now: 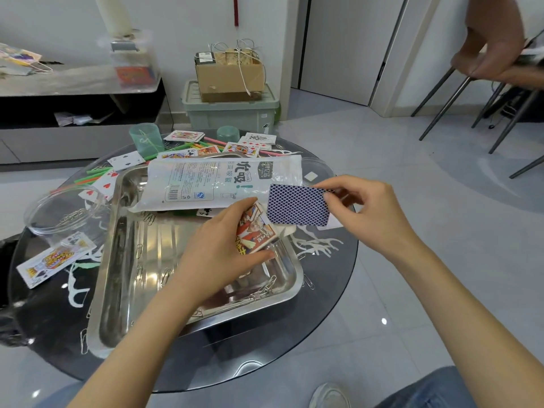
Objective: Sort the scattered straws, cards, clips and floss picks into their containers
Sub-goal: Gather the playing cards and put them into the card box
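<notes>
The straw bag point(217, 184) lying across the steel tray point(153, 245) reads "Drink" beside large Chinese characters. Over the tray, the left hand point(217, 254) has its grip curled round a red card box point(256, 231). Just beside it, the right hand point(368, 213) has its grip pinching blue-backed cards point(297, 204) by one edge.

Card box point(255, 228) half behind left hand point(217, 254); 4 of clubs point(206, 212) mostly under straw bag point(217, 181)
</notes>
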Demonstrator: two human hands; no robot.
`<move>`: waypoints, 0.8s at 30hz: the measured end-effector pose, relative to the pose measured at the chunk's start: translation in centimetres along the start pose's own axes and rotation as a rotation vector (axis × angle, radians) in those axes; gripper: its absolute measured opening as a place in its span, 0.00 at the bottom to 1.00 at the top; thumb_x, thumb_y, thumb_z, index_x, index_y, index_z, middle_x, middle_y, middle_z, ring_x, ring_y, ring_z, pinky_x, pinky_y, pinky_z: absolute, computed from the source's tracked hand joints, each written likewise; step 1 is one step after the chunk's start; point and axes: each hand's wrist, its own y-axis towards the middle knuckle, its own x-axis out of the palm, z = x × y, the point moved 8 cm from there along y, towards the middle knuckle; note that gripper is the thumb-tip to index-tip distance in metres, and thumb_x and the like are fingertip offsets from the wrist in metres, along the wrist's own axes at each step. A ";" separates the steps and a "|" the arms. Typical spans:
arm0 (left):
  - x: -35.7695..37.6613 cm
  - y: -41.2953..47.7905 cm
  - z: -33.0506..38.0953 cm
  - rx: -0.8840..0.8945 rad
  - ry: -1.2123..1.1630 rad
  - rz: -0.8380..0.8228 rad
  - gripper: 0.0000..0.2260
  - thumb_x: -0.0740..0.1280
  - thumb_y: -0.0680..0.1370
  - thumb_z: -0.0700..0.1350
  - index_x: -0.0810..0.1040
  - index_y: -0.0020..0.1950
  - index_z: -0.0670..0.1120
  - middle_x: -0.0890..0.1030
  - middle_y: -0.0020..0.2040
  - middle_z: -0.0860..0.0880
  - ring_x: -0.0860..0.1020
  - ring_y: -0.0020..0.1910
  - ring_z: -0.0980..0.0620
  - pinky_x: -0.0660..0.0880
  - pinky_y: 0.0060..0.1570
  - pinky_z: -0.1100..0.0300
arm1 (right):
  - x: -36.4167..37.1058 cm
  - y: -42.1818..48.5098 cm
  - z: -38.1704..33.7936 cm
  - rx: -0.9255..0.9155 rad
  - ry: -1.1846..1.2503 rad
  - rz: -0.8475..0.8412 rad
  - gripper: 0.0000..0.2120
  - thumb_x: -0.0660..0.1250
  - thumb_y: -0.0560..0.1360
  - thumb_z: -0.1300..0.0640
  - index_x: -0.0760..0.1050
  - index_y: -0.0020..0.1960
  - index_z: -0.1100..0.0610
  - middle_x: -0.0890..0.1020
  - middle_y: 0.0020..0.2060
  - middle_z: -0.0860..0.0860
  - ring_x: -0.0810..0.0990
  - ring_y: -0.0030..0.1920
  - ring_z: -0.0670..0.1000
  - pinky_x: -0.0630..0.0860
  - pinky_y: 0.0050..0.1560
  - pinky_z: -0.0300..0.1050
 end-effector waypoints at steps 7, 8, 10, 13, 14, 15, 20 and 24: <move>-0.6 0.0 -1.0 -0.159 -0.308 -0.048 0.33 0.76 0.59 0.63 0.68 0.62 0.65 0.76 0.50 0.65 0.76 0.47 0.69 0.70 0.42 0.77 | -1.6 -0.8 -3.5 -0.371 -0.086 0.188 0.07 0.70 0.70 0.73 0.83 0.44 0.64 0.84 0.41 0.53 0.81 0.42 0.48 0.76 0.49 0.38; -0.6 0.0 -0.9 -0.167 -0.344 -0.055 0.32 0.75 0.58 0.64 0.68 0.58 0.68 0.77 0.50 0.65 0.77 0.47 0.69 0.70 0.44 0.76 | -1.3 -0.9 -3.7 -0.409 -0.105 0.172 0.07 0.70 0.70 0.73 0.83 0.44 0.64 0.84 0.42 0.54 0.82 0.43 0.50 0.76 0.50 0.40; -0.7 0.0 -0.8 -0.180 -0.400 -0.071 0.30 0.75 0.56 0.64 0.68 0.56 0.70 0.78 0.53 0.64 0.78 0.48 0.66 0.73 0.50 0.69 | -0.5 -1.0 -3.7 -0.450 -0.135 0.116 0.07 0.71 0.69 0.74 0.83 0.43 0.65 0.85 0.43 0.55 0.82 0.44 0.54 0.77 0.50 0.46; -0.7 0.0 -0.8 -0.186 -0.477 -0.098 0.30 0.78 0.57 0.63 0.70 0.56 0.70 0.78 0.56 0.63 0.78 0.52 0.66 0.74 0.56 0.64 | -0.2 -1.1 -3.3 -0.454 -0.129 0.084 0.07 0.71 0.69 0.74 0.83 0.43 0.66 0.85 0.44 0.56 0.83 0.44 0.54 0.77 0.50 0.48; -0.7 0.0 -0.8 -0.185 -0.503 -0.105 0.30 0.79 0.57 0.62 0.70 0.56 0.70 0.79 0.56 0.62 0.78 0.53 0.66 0.74 0.57 0.64 | -0.3 -1.0 -3.2 -0.453 -0.124 0.084 0.07 0.71 0.69 0.74 0.83 0.43 0.66 0.85 0.44 0.56 0.83 0.45 0.54 0.77 0.50 0.47; -0.7 0.0 -0.8 -0.184 -0.526 -0.112 0.30 0.80 0.57 0.62 0.71 0.55 0.69 0.79 0.56 0.62 0.78 0.53 0.65 0.74 0.57 0.64 | -0.3 -1.0 -3.2 -0.456 -0.119 0.082 0.07 0.70 0.69 0.75 0.83 0.43 0.66 0.84 0.44 0.56 0.83 0.45 0.54 0.78 0.50 0.47; -0.5 0.0 -0.8 -0.183 -0.565 -0.158 0.30 0.79 0.57 0.59 0.72 0.56 0.66 0.80 0.53 0.65 0.79 0.52 0.65 0.74 0.51 0.72 | -0.3 -1.2 -3.5 -0.491 -0.123 0.064 0.08 0.69 0.70 0.76 0.83 0.44 0.67 0.84 0.46 0.57 0.83 0.48 0.54 0.79 0.52 0.52; -0.4 0.0 -0.6 -0.171 -0.474 -0.186 0.34 0.77 0.56 0.60 0.72 0.61 0.63 0.79 0.54 0.64 0.78 0.51 0.67 0.72 0.50 0.74 | -0.2 -1.4 -3.9 -0.532 -0.151 0.044 0.08 0.68 0.70 0.75 0.82 0.44 0.67 0.84 0.47 0.57 0.83 0.50 0.55 0.78 0.54 0.54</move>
